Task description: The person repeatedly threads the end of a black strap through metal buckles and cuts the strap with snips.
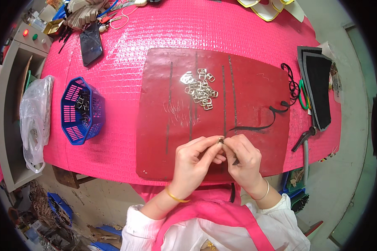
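Both my hands meet over the near part of a dark red mat. My left hand is closed in a pinch on a small metal buckle, mostly hidden by the fingertips. My right hand pinches against it, and a dark strap end shows below its fingers. From beside that hand a narrow black strap runs right across the mat to a loose coil at its edge. Farther off on the mat lies a loose pile of silver buckles. Whether the strap passes through the held buckle is hidden.
A blue plastic basket with dark metal pieces stands left on the pink table cover. Beyond it lie a phone and clutter. A clear plastic bag hangs at the left edge. Black sheets lie at the right.
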Demonstrator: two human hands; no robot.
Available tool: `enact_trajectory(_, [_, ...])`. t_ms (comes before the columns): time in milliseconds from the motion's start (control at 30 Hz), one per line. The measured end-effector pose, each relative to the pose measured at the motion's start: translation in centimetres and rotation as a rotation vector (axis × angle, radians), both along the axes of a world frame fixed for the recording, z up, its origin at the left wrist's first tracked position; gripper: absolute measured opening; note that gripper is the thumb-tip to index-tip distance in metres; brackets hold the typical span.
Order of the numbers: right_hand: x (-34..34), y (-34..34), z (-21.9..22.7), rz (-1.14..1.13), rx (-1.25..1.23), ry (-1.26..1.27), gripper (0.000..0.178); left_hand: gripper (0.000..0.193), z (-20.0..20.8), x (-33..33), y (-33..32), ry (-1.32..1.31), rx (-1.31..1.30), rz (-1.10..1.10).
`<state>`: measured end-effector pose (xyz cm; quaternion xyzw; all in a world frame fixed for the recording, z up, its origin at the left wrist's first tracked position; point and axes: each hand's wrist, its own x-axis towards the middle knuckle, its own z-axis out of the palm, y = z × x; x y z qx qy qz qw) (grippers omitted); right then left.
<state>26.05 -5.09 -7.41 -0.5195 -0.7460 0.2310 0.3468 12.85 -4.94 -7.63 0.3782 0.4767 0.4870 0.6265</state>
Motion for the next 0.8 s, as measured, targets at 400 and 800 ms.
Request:
enact_trajectory(400, [0.8, 1.4, 0.2, 0.188, -0.028, -0.125, 0.029, 0.015, -0.9, -2.2, 0.9, 0.672, 0.584, -0.157])
enact_trajectory(800, [1.3, 1.3, 0.2, 0.252, 0.009, -0.070, 0.020, 0.011, -1.0, -2.7, 1.1, 0.669, 0.697, -0.269])
